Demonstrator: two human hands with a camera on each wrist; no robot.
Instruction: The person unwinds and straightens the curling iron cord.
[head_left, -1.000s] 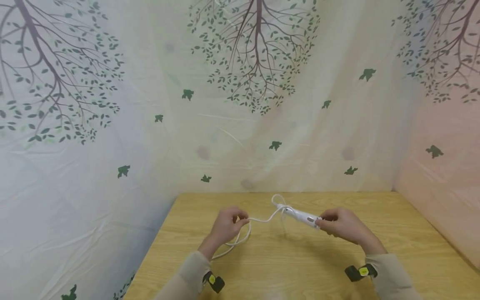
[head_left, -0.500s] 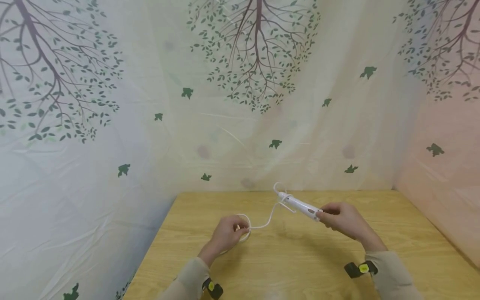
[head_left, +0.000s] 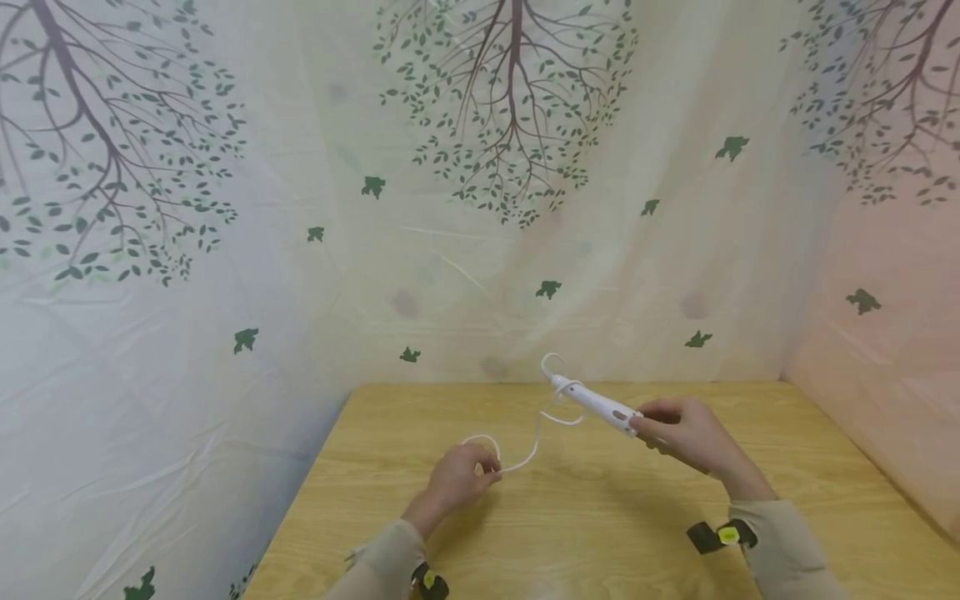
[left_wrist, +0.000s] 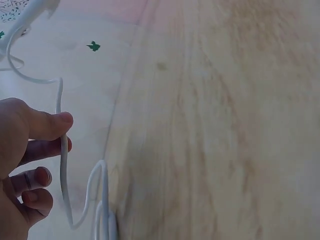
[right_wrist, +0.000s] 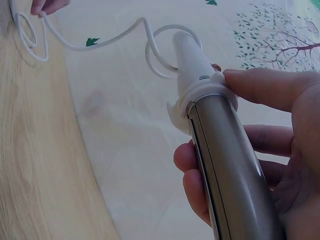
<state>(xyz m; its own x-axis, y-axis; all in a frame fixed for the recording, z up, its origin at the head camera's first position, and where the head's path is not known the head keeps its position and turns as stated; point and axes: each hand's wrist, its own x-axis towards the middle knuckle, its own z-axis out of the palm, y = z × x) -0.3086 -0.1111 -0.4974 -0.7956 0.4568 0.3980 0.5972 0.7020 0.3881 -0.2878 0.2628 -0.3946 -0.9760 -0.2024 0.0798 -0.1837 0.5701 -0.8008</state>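
Note:
A curling iron (head_left: pixel 600 406) with a white handle and a brownish metal barrel (right_wrist: pixel 230 165) is held tilted above the table, handle end pointing up and left. My right hand (head_left: pixel 686 433) grips it where barrel meets handle, thumb on the white collar (right_wrist: pixel 207 90) and fingers round the barrel. A loop of its white cord (head_left: pixel 525 461) still circles the handle near the cord end. My left hand (head_left: pixel 459 479) pinches this cord between thumb and forefinger, the other fingers loosely bent. More cord (left_wrist: pixel 103 190) hangs in loops below the left hand. The plug is not visible.
A light wooden table (head_left: pixel 585 533) lies under both hands. Behind and beside it hang pale sheets (head_left: pixel 480 308) printed with trees and green leaves. Dark camera straps (head_left: pixel 723 536) sit at both wrists.
My left hand has moved down toward me, pulling the pinched cord. The curling iron in my right hand has risen slightly, and the cord between them hangs in a longer curve.

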